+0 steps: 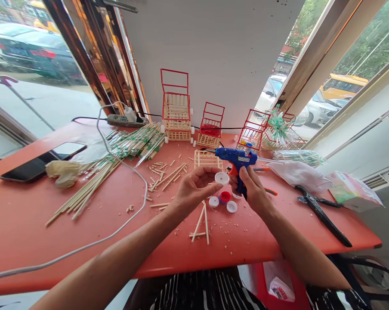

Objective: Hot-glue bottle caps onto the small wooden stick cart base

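Between the thumb and fingers of my left hand (196, 185) is a white bottle cap (221, 178), its hollow side facing up toward me. My right hand (253, 189) grips the handle of a blue glue gun (236, 157), whose nozzle points left, above and beyond the cap. A clear glue stick (268, 160) sticks out of the gun's back. On the table below lie a red cap (224, 197) and white caps (231, 207). Just behind my left hand rests a small frame of wooden sticks (208, 159), partly hidden by the gun.
Small stick-built carts (177, 112) with red handles stand along the wall. Bundled chopsticks (133, 142), a phone (42, 161) and a white cable (130, 221) occupy the left. Cut stick pieces (173, 176) litter the middle. Black-handled cutters (323, 213) and a tissue box (354, 191) lie right.
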The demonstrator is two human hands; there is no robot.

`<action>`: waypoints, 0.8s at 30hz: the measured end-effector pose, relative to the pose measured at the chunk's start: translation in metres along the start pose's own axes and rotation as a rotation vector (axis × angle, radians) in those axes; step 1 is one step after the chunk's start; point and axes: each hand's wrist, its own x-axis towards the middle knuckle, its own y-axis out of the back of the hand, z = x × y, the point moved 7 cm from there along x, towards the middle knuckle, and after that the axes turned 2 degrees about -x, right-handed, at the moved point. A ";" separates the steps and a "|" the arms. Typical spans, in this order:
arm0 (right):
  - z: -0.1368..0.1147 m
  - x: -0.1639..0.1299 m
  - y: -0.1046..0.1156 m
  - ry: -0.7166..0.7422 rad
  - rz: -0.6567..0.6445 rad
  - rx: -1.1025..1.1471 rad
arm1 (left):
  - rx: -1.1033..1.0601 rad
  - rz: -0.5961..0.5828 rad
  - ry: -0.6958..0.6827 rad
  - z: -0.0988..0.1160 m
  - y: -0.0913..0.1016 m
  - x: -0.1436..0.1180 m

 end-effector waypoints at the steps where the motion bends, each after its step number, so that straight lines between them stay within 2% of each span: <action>1: 0.000 0.001 0.000 0.001 0.007 0.029 | 0.007 0.001 -0.003 0.000 0.000 0.000; 6: -0.003 0.002 0.000 0.013 -0.015 0.147 | 0.033 0.019 0.008 -0.004 0.002 0.002; 15: 0.002 -0.001 -0.003 -0.019 -0.060 0.097 | 0.021 0.002 0.008 -0.007 0.001 0.003; 24: 0.001 -0.001 -0.001 -0.034 -0.026 0.050 | 0.006 -0.031 -0.003 -0.005 -0.002 0.000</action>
